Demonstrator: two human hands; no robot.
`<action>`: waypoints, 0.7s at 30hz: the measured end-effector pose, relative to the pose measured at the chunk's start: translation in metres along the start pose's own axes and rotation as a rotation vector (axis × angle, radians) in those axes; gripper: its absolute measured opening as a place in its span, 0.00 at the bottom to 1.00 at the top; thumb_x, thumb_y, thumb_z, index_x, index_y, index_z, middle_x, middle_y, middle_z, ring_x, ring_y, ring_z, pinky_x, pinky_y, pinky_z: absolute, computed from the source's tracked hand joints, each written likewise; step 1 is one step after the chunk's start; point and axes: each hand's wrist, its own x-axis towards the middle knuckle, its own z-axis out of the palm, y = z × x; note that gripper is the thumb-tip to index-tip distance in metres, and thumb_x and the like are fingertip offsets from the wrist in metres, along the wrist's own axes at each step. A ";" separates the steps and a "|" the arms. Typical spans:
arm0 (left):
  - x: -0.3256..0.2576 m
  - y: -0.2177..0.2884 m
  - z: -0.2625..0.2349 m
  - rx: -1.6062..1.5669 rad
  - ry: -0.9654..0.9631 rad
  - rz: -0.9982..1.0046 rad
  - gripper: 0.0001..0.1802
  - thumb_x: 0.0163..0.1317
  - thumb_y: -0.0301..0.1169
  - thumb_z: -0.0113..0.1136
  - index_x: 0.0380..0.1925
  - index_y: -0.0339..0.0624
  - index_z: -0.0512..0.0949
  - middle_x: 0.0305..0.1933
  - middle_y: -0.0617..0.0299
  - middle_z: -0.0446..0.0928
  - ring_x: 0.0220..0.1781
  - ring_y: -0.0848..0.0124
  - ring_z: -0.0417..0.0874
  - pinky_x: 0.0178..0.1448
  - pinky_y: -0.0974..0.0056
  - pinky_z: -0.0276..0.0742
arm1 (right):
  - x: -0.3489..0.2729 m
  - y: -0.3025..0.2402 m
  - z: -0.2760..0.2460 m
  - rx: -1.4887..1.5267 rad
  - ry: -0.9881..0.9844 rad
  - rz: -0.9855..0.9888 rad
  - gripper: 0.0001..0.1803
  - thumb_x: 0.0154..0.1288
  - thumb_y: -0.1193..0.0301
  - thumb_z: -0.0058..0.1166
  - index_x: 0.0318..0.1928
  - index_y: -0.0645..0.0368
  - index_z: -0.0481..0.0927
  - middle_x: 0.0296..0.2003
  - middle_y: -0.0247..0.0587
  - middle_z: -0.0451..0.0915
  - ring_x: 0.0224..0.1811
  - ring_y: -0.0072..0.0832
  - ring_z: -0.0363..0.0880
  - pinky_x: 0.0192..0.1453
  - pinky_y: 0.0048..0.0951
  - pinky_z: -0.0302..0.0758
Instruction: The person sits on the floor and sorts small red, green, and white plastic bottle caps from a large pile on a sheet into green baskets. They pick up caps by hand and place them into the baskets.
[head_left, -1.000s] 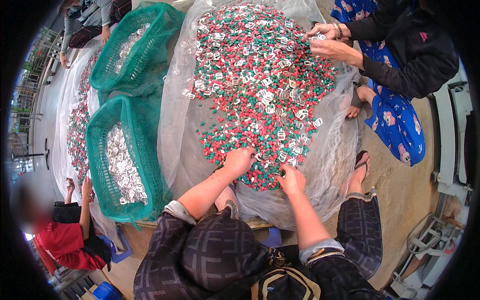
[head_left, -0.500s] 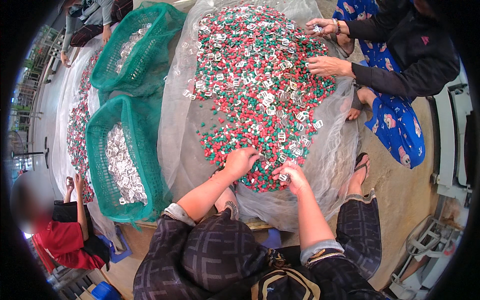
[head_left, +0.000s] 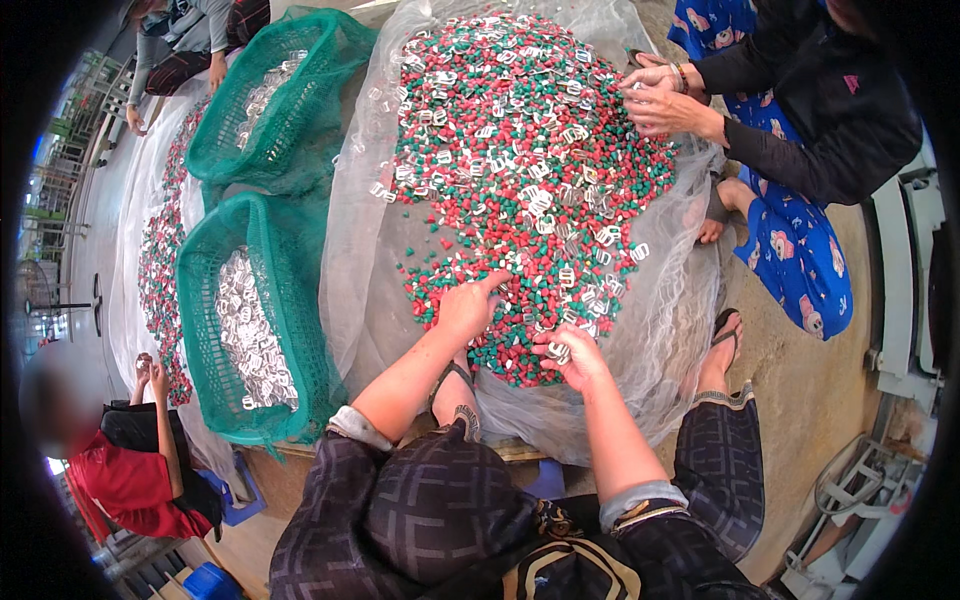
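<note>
A wide pile of red, green and white pellets [head_left: 500, 220] is spread before me, with silvery metal buckles [head_left: 540, 200] scattered through it. My left hand [head_left: 468, 308] is over the pile's near left part. Its index finger stretches out to the pellets, and no buckle shows in it; the other fingers are partly hidden. To its right, my right hand [head_left: 572, 358] is closed around a few metal buckles [head_left: 556, 351] at the pile's near edge. More loose buckles lie just beyond my right hand.
Two green mesh-covered baskets [head_left: 190, 330] holding buckles stand at the left. Thin white netting [head_left: 350, 250] lies under the pile. Across at the right, a co-worker's hands [head_left: 665, 105] are over the pile. Other people sit by a second pile [head_left: 160, 240] at far left.
My left hand has moved slightly, and its index finger now reaches out where the fingers were pinched together. My right hand has shifted a little left. The co-worker's hands have come together.
</note>
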 end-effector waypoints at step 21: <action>0.003 -0.023 0.013 0.063 -0.271 0.055 0.14 0.49 0.35 0.60 0.39 0.53 0.76 0.32 0.57 0.79 0.37 0.58 0.80 0.40 0.55 0.75 | 0.001 -0.001 0.004 0.047 -0.034 0.035 0.18 0.58 0.75 0.50 0.51 0.62 0.72 0.41 0.46 0.79 0.40 0.33 0.80 0.37 0.33 0.80</action>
